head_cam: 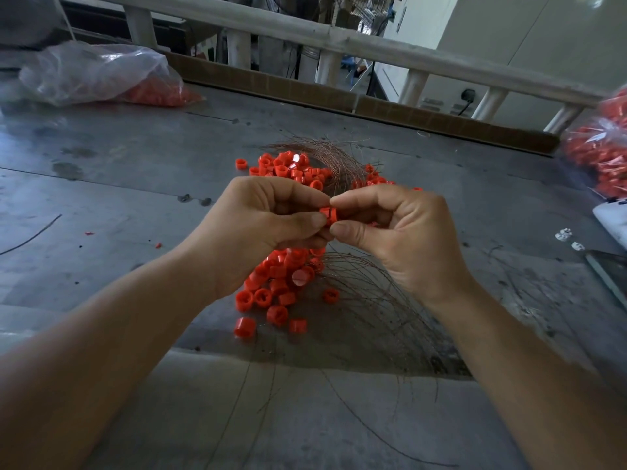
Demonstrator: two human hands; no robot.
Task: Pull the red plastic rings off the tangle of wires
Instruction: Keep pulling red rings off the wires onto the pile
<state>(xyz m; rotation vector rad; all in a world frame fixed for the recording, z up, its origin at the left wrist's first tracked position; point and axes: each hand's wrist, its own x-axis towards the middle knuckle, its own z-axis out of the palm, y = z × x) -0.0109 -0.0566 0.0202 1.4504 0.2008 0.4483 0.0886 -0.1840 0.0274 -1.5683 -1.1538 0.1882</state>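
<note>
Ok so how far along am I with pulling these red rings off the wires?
Done: a pile of loose rings lies on the table, and the left bag and right bag hold more red pieces. In hand: your left hand and right hand both pinch one red ring. Left: the wires sprawl among the rings; whether any remain threaded, I cannot tell.

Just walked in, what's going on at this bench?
A person's left hand and right hand both pinch one red ring above the metal table. Under them lies a pile of loose rings mixed with thin wires. Whether a wire runs through the held ring is not visible. A left bag and a right bag hold more red parts.
</note>
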